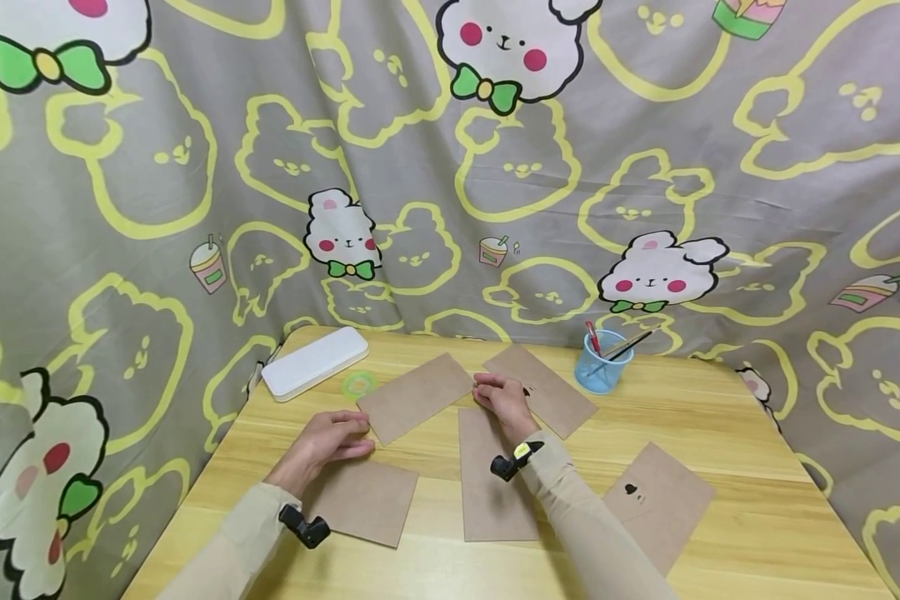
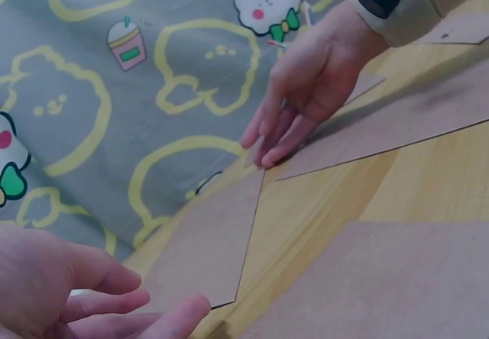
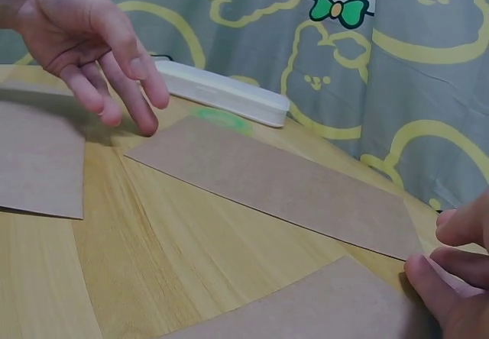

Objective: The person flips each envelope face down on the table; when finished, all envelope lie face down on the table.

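Note:
A brown paper rectangle [image 1: 416,397] lies slantwise on the table between both hands. My left hand [image 1: 335,437] is beside its left end, fingers relaxed and parted, holding nothing. At its far right corner is my right hand [image 1: 506,403]; in the right wrist view the thumb [image 3: 428,282] is at that corner, the fingers loosely bent. More brown paper rectangles lie around: one [image 1: 378,500] below the left hand, one [image 1: 487,500] under the right forearm, one [image 1: 525,371] behind the right hand and one [image 1: 656,500] with a small black print at the right.
A white case [image 1: 315,363] stands at the back left, with a round green-and-yellow item [image 1: 359,383] near it. At the back right a blue mesh pen cup [image 1: 602,375] holds pens. A patterned curtain [image 1: 420,167] hangs behind the wooden table [image 1: 765,517].

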A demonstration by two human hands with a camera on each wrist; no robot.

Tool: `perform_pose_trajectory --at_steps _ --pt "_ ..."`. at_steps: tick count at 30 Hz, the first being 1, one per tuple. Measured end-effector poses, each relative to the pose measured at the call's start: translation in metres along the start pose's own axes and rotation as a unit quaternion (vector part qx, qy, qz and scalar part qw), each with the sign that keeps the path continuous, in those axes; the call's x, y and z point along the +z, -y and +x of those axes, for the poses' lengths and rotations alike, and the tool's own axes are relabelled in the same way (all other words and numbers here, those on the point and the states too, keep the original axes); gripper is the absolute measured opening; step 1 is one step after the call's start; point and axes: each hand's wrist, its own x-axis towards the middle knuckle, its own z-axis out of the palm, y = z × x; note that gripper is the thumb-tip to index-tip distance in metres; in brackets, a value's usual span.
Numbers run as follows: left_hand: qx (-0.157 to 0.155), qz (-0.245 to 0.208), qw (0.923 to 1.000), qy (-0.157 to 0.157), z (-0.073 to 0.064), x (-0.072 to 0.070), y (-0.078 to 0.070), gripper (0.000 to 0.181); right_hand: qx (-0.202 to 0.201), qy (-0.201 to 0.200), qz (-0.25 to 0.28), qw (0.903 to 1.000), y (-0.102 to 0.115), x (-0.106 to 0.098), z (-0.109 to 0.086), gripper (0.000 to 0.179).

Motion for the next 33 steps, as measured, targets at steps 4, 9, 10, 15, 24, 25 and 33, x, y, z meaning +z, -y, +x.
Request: perform_pose_trajectory --at_steps 4,9,10,15,24,25,33 --pt "0.004 0.009 0.9999 -0.004 0.0 0.0 0.002 0.04 -0.007 0.004 -0.003 1.0 -0.003 -0.001 0.003 0.037" --pt "0.003 0.013 0.9999 -0.003 0.001 0.003 0.003 0.04 -0.009 0.008 -0.012 0.9999 -0.005 -0.003 0.006 0.037" --pt "0.002 0.01 0.9999 0.0 0.0 0.003 0.003 0.041 -0.01 0.008 -0.013 0.9998 -0.005 -0.003 0.006 0.037" --pt "-0.002 -0.006 0.9998 0.017 -0.002 0.006 0.003 0.044 -0.009 0.011 -0.014 0.9998 -0.004 -0.003 0.005 0.036" --pt "-0.003 -0.016 0.9996 0.023 -0.006 0.007 0.003 0.045 -0.008 0.017 -0.018 0.9997 -0.002 -0.004 0.004 0.037" --pt "-0.003 -0.016 0.9996 0.023 -0.006 0.007 0.003 0.044 -0.009 0.018 -0.017 0.9997 -0.002 -0.005 0.004 0.038" --pt "0.008 0.001 0.9999 -0.007 -0.007 0.006 0.001 0.039 -0.022 0.021 -0.013 0.9995 0.005 -0.017 0.001 0.04"
